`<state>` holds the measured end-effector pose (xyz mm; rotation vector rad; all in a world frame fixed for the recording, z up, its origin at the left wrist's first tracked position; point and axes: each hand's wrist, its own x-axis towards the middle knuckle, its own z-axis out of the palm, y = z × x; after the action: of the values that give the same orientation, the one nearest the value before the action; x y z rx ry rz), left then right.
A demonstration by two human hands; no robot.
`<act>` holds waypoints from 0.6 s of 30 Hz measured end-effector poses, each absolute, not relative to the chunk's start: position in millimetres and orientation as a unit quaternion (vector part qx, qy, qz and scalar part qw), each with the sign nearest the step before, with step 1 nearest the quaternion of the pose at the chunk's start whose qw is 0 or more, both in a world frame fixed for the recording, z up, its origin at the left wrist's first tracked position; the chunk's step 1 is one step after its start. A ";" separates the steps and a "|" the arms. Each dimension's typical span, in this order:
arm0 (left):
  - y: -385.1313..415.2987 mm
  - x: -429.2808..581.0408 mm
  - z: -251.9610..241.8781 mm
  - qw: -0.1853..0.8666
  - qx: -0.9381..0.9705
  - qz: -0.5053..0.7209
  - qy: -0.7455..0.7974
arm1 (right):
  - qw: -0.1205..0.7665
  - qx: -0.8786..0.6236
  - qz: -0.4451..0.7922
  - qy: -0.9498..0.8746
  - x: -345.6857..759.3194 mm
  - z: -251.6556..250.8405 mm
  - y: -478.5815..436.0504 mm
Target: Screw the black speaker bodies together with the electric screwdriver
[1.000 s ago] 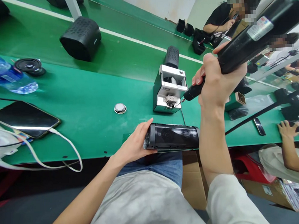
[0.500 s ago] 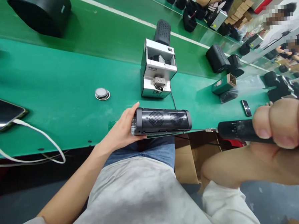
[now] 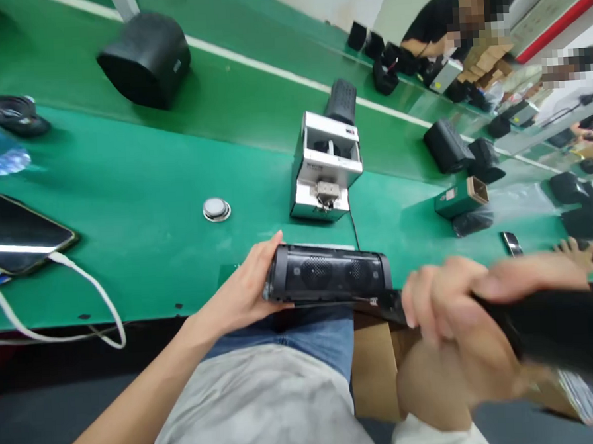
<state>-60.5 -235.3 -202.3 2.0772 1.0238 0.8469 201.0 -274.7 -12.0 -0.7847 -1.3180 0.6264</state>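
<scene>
My left hand is wrapped around the left end of a black speaker with a perforated grille, thumb on top and fingers beneath. The speaker lies lengthwise at the table's front edge. My right hand, blurred by motion, is closed around a black electric screwdriver that points left. Its dark front end reaches the speaker's lower right corner; whether the bit touches is hidden. Behind the speaker stands a silver and black machine resembling a screw feeder.
A small round metal dish lies left of the machine. A phone with a white cable is at far left. Black speaker housings stand along the back. A green box and another person's hand are at right.
My right hand has moved left with the screwdriver, bringing its front end up to the speaker. The camera view has shifted up; my left hand keeps its hold.
</scene>
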 end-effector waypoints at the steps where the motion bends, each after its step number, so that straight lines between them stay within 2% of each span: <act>1: -236.3 -60.6 -202.5 0.332 0.796 0.319 0.393 | 0.671 -0.340 0.296 -0.589 201.6 -16.7 -273.8; 5: -238.9 -60.0 -202.1 0.332 0.793 0.302 0.412 | 0.640 -0.301 0.321 -0.630 205.6 -24.4 -270.7; 11: -240.0 -61.0 -205.4 0.341 0.783 0.309 0.419 | 0.677 -0.317 0.303 -0.591 202.0 -30.2 -272.6; 18: -234.2 -60.0 -208.9 0.345 0.780 0.321 0.412 | 0.659 -0.309 0.344 -0.593 210.5 -34.9 -272.8</act>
<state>-60.0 -234.2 -208.9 2.0259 1.0706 0.8328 210.5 -272.8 -34.9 -0.6987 -1.3425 0.7775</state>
